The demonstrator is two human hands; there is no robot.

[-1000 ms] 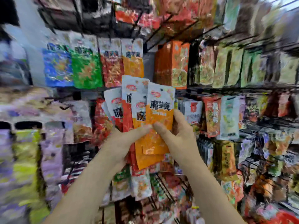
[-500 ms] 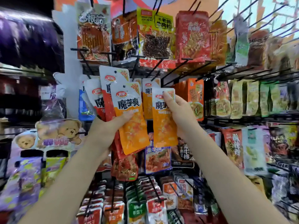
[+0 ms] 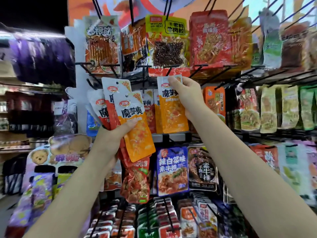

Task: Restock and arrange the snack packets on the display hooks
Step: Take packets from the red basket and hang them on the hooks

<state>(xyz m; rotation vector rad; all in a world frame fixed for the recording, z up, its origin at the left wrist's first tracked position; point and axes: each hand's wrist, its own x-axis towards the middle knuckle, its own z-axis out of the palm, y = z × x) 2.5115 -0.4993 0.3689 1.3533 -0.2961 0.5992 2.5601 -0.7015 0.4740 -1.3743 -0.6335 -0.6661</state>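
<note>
**Packet at hook, top-edge pinch**

Orange packet (image 3: 172, 109) was light, floppy, slick film; best held by its stiff top seal. Right hand (image 3: 186, 95) pinched it there, under the hook (image 3: 169, 70). Left hand (image 3: 114, 136) gripped spare packets (image 3: 120, 107), near left.

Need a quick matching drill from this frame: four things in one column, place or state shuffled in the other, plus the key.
Things
1. orange packet
2. fanned packets
3. blue packet
4. yellow-label packet

Place or state
A. hangs in the top row, above the right hand
B. pinched at its top edge by the right hand
C. gripped low down by the left hand
D. hangs in the row below both hands

Pairs: 1-B, 2-C, 3-D, 4-A
</note>
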